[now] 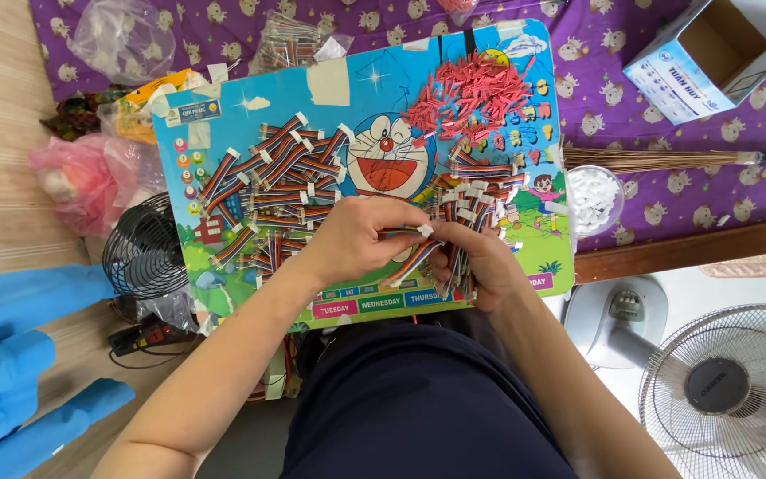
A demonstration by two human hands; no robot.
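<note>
The left hand point(361, 239) pinches one rainbow ribbon cable point(408, 232) by its white connector end, fingers closed narrowly around it. The right hand point(480, 262) is wrapped around a bundle of ribbon cables point(463, 222), their white connectors pointing up. Both hands meet over the near edge of a colourful cartoon board point(356, 98), just above its strip of weekday labels.

Towards the board's left edge lies a loose heap of finished cables point(281, 191), multicoloured strands with white plugs at both ends. Near the far right corner sits a pile of small red pieces point(467, 93). The middle of the board, between the heaps, is the only bare stretch.

Off the right edge stands a round cup of white connectors point(594, 197), beside a straw broom point(667, 160). A black fan grille point(144, 253) crowds the left edge, and a standing fan point(729, 386) lies near the right forearm.
</note>
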